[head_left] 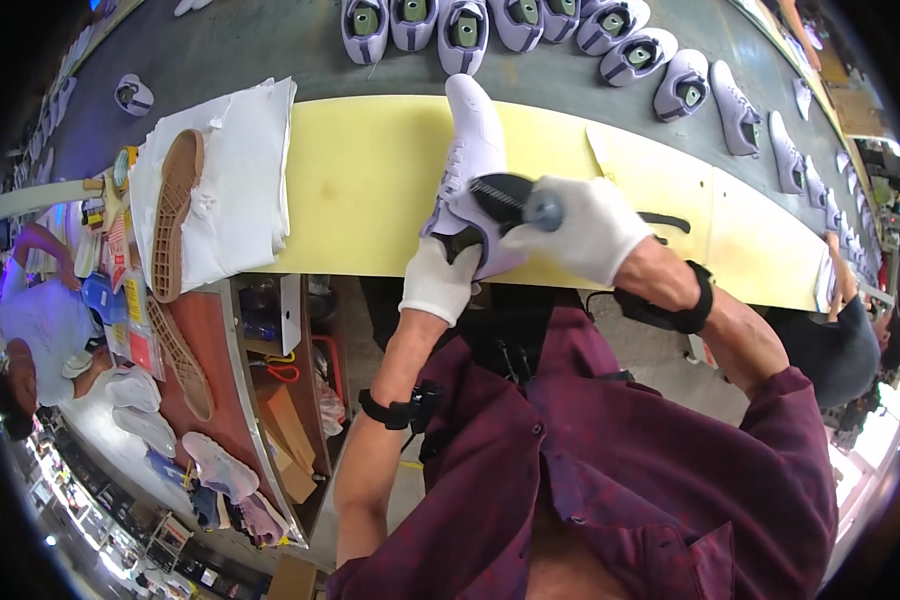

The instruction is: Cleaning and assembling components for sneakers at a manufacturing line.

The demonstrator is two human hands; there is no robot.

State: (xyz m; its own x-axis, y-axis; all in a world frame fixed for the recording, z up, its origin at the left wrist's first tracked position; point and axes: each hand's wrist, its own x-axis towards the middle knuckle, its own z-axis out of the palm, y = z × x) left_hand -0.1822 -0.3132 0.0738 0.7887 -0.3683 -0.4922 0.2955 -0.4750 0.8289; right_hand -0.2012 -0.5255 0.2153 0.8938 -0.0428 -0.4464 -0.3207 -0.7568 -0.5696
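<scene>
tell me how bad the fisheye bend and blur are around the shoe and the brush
Head view: the yellow bench edge curves strongly and dark vignette rings the corners; the pale shoe in the left hand is fairly sharp, the brush in the right hand slightly motion-blurred; bright glare at lower right.

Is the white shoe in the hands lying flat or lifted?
Lifted: the left hand grips the shoe above the yellow table, toe pointing away.

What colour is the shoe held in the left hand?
Pale lilac-white shoe, gripped by the white-gloved left hand; head view.
</scene>
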